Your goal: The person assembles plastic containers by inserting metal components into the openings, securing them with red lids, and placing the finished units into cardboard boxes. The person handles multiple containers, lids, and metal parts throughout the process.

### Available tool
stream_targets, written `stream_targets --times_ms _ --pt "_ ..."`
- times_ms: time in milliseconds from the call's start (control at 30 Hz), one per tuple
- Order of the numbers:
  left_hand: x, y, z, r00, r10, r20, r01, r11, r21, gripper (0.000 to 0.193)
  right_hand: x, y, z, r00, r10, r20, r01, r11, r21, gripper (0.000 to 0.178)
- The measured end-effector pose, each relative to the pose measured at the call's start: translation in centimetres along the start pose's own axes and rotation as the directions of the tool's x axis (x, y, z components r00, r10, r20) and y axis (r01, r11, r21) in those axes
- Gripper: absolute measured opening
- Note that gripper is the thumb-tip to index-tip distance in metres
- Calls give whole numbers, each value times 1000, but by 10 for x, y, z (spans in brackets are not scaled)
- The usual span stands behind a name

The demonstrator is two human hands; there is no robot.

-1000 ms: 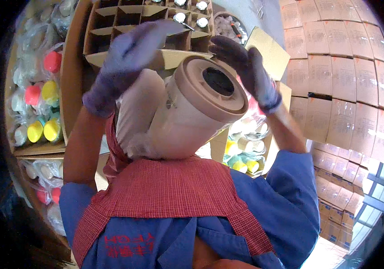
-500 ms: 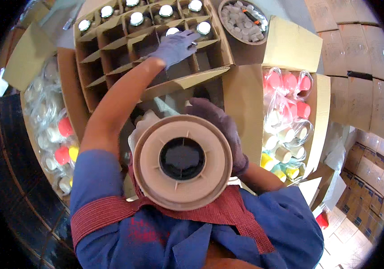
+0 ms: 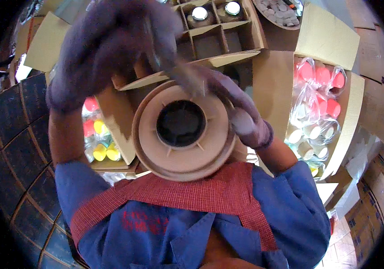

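Note:
My left hand [image 3: 115, 49], in a purple-grey glove, is raised close at the upper left and smeared by motion. Its fingers are closed round a blurred, see-through bottle [image 3: 174, 67], which slants down toward my other hand. Beyond the beige round fixture, my right hand [image 3: 241, 105], also gloved, is curled closed. A small whitish blurred thing [image 3: 242, 121] shows at its fingers; I cannot make out its kind. The ribbed beige fixture [image 3: 151, 148] with a black centre covers whatever lies beneath it.
Silver-capped bottles [image 3: 199, 13] stand in a divided carton [image 3: 258, 33] ahead. A tub [image 3: 279, 20] of small pale pieces is beyond it. Open cartons on the right [image 3: 351, 121] and left [image 3: 122, 127] hold bagged containers with red, yellow and pale tops. Stacked dark cartons [image 3: 17, 148] line the left.
My left hand has come back from the divided carton, bringing a bottle up close. My right hand has shifted to the right. The view has turned, moving the cartons rightward.

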State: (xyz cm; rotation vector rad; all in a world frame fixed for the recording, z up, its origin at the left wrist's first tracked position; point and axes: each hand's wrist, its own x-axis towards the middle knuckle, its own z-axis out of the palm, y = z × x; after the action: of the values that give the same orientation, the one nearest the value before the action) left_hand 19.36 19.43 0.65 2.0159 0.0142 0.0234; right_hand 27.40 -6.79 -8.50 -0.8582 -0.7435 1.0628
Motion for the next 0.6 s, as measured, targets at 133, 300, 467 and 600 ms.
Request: stream_targets --times_ms 133,300,467,600 --pt "-21 62 11 881 210 423 -394 820 414 30 -5 -2 12 998 -5 61 11 995 -103 40" --pt "-46 89 36 837 243 490 -461 795 394 28 -34 4 25 993 -87 73 98 983 -153 38" --pt "-98 110 71 912 235 336 -370 823 431 27 -66 -1 51 995 -102 21 103 993 -53 35" --pt "-106 147 80 855 257 451 -499 646 578 33 -81 -14 72 982 -190 18 191 970 -149 35"
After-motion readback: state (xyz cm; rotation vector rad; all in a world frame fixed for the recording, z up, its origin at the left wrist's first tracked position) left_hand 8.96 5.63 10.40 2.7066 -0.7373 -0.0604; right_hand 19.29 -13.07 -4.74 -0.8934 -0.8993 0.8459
